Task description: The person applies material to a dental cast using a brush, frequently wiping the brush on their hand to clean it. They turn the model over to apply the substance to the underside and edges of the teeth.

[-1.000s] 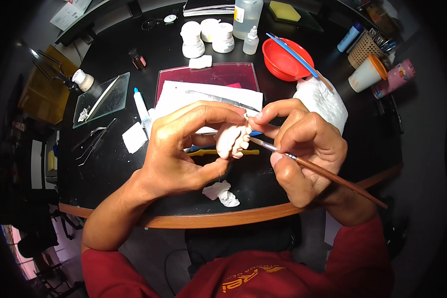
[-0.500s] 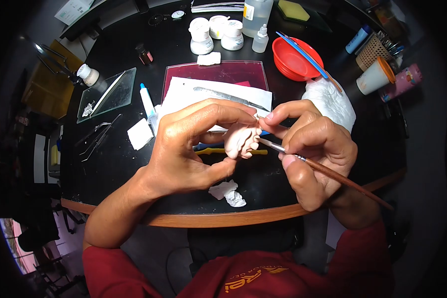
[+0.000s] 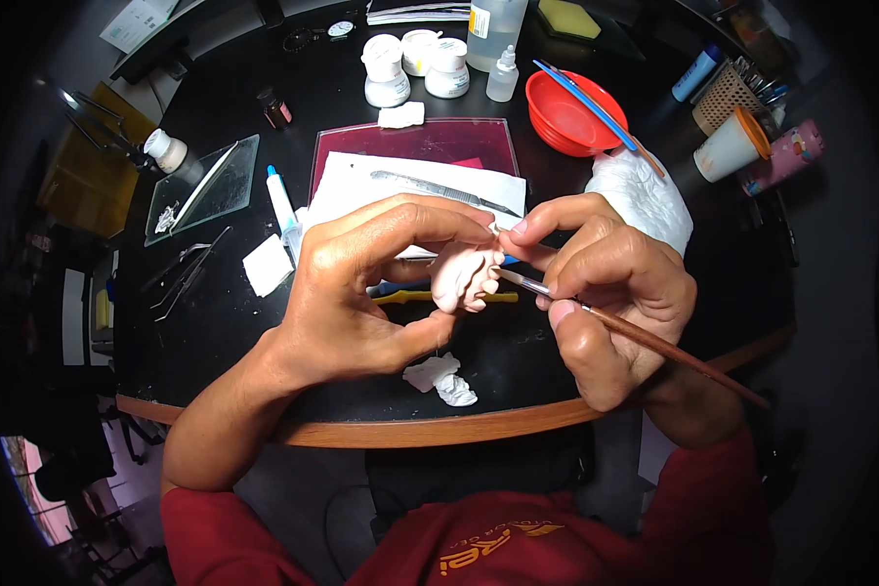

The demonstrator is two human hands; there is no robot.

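Note:
My left hand [image 3: 352, 283] is closed on a pale pink dental model [image 3: 462, 274] with a row of teeth along its right side, held between thumb and fingers above the table. In my right hand [image 3: 625, 293] is a thin paintbrush [image 3: 645, 338] with a brown wooden handle and metal ferrule. The brush tip meets the teeth on the model's right edge, and fingertips of my right hand are close to the model's top. Behind my hands, a metal scalpel handle [image 3: 439, 189] lies on white paper [image 3: 352, 186]. Partly hidden below the model is a yellow-handled tool [image 3: 498, 297].
A red bowl [image 3: 571, 112] with brushes across it stands back right, beside crumpled white tissue [image 3: 645, 200]. White jars [image 3: 387, 73] stand at the back. To the left are a glass slab [image 3: 230, 186], tweezers [image 3: 190, 273] and a syringe [image 3: 283, 205]. Crumpled paper [image 3: 444, 379] lies near the front edge.
The whole view has shifted slightly, so the table things appear a little further left. Both hands keep their holds, and the brush tip stays at the teeth.

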